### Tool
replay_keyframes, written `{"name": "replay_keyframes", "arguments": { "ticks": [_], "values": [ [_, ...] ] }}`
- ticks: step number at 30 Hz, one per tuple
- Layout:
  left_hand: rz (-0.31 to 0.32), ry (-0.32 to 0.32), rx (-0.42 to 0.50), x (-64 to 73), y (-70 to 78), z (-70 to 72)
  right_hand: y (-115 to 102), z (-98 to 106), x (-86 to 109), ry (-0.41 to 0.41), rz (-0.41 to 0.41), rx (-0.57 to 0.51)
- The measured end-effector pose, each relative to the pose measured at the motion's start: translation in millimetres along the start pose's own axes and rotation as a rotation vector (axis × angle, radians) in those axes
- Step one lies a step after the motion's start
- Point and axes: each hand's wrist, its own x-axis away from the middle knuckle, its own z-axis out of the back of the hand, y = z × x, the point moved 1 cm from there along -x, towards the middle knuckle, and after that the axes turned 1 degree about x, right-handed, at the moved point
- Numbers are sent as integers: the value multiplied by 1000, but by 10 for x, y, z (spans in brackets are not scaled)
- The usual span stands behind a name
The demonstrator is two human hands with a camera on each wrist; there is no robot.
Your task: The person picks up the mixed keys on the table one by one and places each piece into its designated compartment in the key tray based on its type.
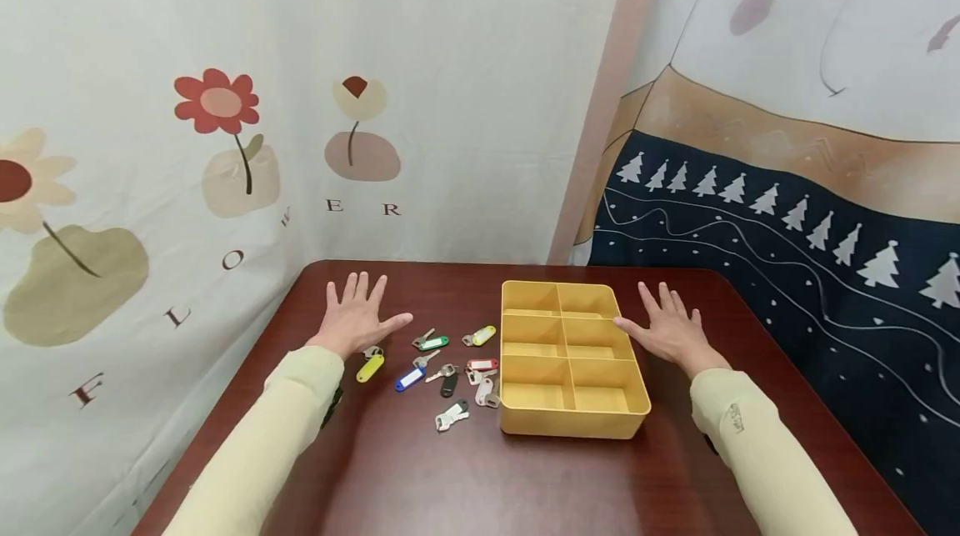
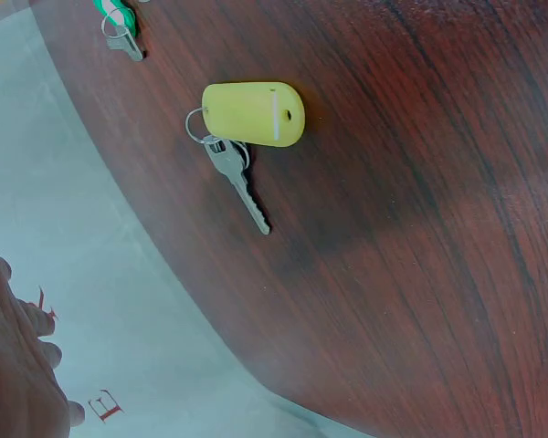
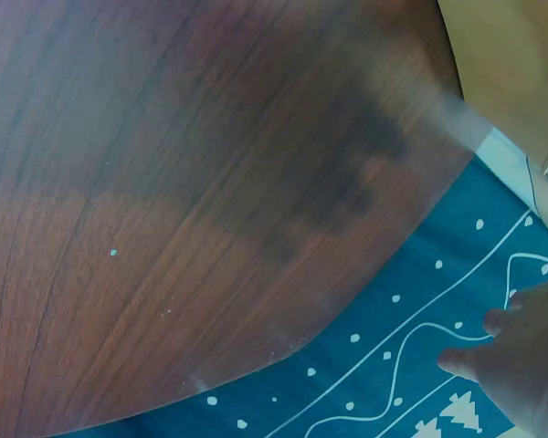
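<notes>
Tray (image 1: 574,425), one, six-compartment; at nine o'clock, left hand (image 1: 356,322), two yellow tags (image 1: 370,368), one blue tag (image 1: 409,378); at three, right hand (image 1: 672,334). Both splayed, holding nothing.

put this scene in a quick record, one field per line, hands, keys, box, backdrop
left grip: bare hand, fingers spread, holding nothing, nearest a yellow tag
right grip: bare hand, fingers spread, holding nothing, by the box's right edge; contact unclear
box: yellow, six compartments, nothing seen inside
keys: loose on the table, left of the box
tag colours: yellow, green, blue, red, black among them
backdrop: flower print; white trees on dark blue at right
</notes>
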Motion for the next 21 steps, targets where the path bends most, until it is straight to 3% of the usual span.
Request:
{"name": "replay_keyframes", "arguments": {
  "ticks": [11,21],
  "values": [
    [-23,-10,6,14,32,25,-53,-127,51,-22,43,-18],
    [-48,-4,28,21,43,9,-51,-177,67,-75,61,-124]
  ]
}}
